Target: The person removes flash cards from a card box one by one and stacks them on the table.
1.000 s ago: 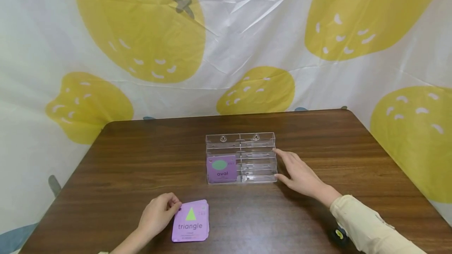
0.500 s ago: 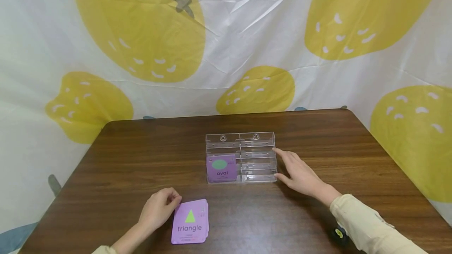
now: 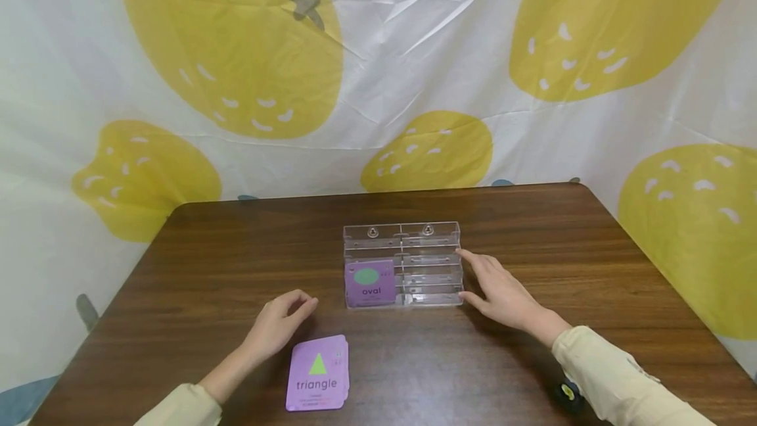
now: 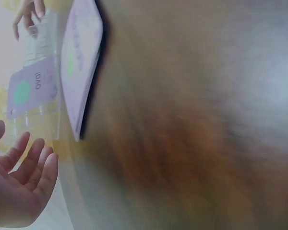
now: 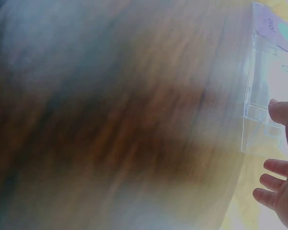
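Note:
A clear plastic card rack [image 3: 432, 279] with two columns of stepped pockets stands mid-table in the head view. In its front left pocket leans a purple "oval" card [image 3: 371, 283]. My right hand [image 3: 499, 288] touches the rack's right side with thumb and index finger; its other fingers are extended loosely in the right wrist view. A stack of purple cards [image 3: 317, 373], "triangle" on top, lies nearer on the table. Just beyond its upper left corner is my left hand [image 3: 278, 322], holding nothing, fingers loosely bent in the left wrist view [image 4: 26, 187].
The brown wooden table [image 3: 236, 248] reaches back to a white cloth [image 3: 378, 64] printed with large yellow fruit. Close to the right sleeve [image 3: 615, 373] lies a small dark round object [image 3: 570, 394] with a yellow-green centre.
My left hand has left the corner of the card stack and moved forward and slightly right toward the rack. The right hand and the rack have kept their places.

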{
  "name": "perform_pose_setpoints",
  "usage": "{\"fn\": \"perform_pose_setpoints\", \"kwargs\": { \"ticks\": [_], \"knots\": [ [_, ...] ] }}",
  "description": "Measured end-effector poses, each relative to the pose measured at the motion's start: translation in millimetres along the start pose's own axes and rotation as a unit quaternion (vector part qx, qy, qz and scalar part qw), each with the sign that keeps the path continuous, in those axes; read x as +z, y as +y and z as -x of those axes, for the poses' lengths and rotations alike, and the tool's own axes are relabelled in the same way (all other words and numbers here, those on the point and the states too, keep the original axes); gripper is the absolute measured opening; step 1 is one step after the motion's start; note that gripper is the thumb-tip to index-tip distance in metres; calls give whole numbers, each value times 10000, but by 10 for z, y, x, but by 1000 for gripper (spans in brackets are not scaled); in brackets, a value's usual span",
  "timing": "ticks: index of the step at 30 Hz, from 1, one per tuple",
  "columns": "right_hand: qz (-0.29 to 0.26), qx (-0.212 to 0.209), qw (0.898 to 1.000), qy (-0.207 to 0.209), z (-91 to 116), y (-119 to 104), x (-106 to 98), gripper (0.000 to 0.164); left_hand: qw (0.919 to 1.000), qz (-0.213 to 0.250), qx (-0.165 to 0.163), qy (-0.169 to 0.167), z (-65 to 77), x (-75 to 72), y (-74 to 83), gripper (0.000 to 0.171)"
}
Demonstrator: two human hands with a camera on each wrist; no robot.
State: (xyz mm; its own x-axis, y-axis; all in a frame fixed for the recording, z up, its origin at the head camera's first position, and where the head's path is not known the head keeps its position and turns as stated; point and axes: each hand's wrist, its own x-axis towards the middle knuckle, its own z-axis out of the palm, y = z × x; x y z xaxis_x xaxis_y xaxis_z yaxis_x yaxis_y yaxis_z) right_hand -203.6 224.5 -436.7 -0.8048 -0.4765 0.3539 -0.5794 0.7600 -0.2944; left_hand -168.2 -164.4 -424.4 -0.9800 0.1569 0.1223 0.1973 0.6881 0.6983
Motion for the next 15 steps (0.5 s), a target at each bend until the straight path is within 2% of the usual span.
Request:
{"fn": "perform_pose_setpoints", "kwargs": {
  "ticks": [8, 15],
  "knots": [
    [9, -4, 10000, -2, -3, 8, 1, 74, 9983, 513, -178, -193, -129, 4, 110, 30],
    [17, -32, 10000, 9, -2, 15, -1, 74, 9929, 1139, -285, -177, -229, 41, 159, 29]
  ]
}}
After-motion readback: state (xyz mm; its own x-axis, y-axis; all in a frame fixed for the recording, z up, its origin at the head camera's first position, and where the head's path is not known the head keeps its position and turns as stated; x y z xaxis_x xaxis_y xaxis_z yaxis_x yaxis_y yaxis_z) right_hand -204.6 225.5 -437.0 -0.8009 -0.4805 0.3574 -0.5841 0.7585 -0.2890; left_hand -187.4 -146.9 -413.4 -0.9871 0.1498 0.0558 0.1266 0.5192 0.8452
